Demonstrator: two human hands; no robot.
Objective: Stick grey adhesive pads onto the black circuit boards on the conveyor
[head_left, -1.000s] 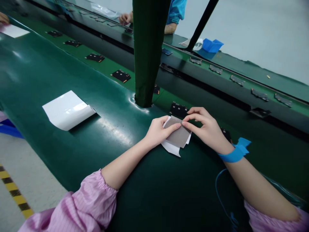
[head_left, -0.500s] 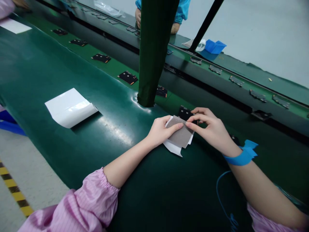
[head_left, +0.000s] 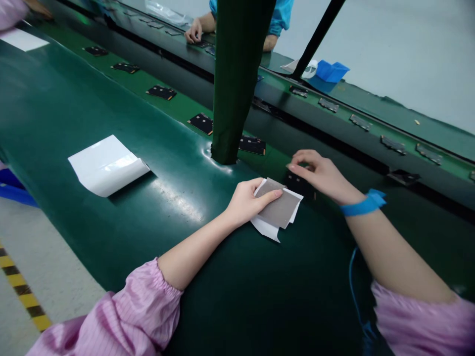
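1. The left hand [head_left: 247, 200] grips the grey sheet [head_left: 276, 211] by its left side, thumb flat on top, fingers mostly hidden beneath; white backing [head_left: 265, 230] juts out below the sheet's lower edge.
2. The right hand [head_left: 322, 174] is over the board [head_left: 300, 187], thumb and fingertips drawn narrow (motion blurs them, so I cannot tell whether they pinch anything or touch the board).
3. The relation that counts: the board lies just past the sheet, up and to the right of it. The right hand is clearly the nearer one; the left thumb points roughly that way from across the sheet.
4. The board's long axis seems to slant down to the right, along the row, though the hand hides part of it. The sheet looks close to square, so its long axis is hard to call.
5. Up the row, another board [head_left: 253, 145] sits beside the post [head_left: 230, 89]. A curled white sheet [head_left: 106, 165] lies well apart, left of both hands.
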